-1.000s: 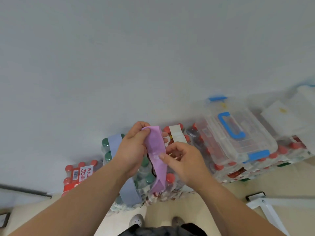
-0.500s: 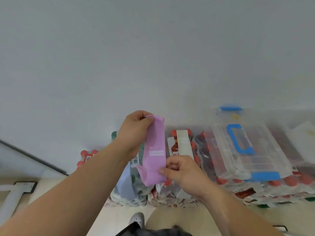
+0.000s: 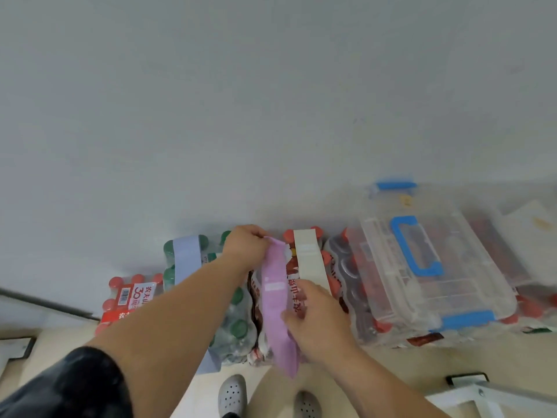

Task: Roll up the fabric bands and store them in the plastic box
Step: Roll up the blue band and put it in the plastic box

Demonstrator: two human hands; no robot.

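Shrink-wrapped bottle packs (image 3: 132, 297) are sitting in a row against the wall, serving as the work surface. The clear plastic box (image 3: 452, 297) with blue handle and clips is resting lid-shut on the packs to the right, well apart from the hands. A blue-grey band (image 3: 187, 260) and a cream band (image 3: 307, 257) are lying draped flat over the packs, both unrolled. The pink band (image 3: 272, 300) is running between them, top end up by the wall, tail hanging off the front. The left hand (image 3: 244, 245) is pinching its top end; the right hand (image 3: 313, 321) is gripping its edge lower down. To roll well: probably keep it taut and flat, start a tight first turn at one end, and keep the edges aligned so it's not coning. Versus half a second ago, the band is lying lower along the packs rather than held up, and the tail is now hanging past the right hand.
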